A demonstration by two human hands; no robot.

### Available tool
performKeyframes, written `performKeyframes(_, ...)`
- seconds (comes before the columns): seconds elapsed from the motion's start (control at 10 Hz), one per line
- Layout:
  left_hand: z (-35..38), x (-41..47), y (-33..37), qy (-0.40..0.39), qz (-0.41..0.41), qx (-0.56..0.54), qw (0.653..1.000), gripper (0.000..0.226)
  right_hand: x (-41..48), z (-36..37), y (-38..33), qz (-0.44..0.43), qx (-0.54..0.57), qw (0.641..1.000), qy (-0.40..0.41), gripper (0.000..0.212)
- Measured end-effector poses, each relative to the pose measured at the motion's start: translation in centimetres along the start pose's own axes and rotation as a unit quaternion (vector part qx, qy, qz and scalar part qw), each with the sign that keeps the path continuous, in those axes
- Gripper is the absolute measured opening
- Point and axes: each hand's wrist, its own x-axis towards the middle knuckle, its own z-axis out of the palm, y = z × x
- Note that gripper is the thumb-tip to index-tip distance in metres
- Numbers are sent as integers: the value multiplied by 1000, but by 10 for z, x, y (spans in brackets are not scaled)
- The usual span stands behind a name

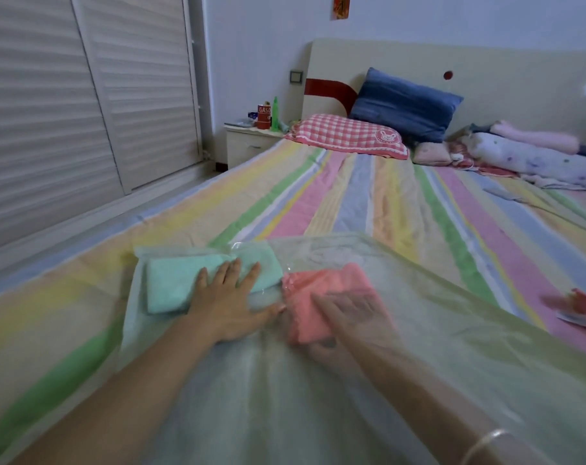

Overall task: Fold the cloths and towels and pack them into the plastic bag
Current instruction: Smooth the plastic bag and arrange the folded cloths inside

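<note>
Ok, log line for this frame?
stage: packing | left hand: pressing bag over green towel | right hand: inside bag, on pink towel

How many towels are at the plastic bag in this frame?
2. The mint towel lies left, under the left hand; the pink towel lies right, held by the right hand. A blurred red item further right may be another.
</note>
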Motion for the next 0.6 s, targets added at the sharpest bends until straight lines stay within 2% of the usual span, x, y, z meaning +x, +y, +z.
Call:
performKeyframes(0.2, -5, -14, 39, -10, 68, -57, 996, 126, -27, -26, 31, 29, 17, 999, -25, 46)
performKeyframes(0.3, -7, -16, 45, 45, 86, -149, 984, 89, -25, -8, 51, 51, 0, 996, -72, 61)
performKeyframes(0.4, -17, -23, 32, 173, 48, -184, 966, 63, -37, 5, 55, 57, 92, 994, 0, 62)
performKeyframes(0.5, -28, -43, -4, 209, -21, -112, 971, 54, -58, 9, 27, -6, 88, 988, 130, 62)
performKeyframes(0.6, -28, -78, -43, 199, -124, -202, 951, 41, -80, 14, -25, -93, 98, 977, 166, 62)
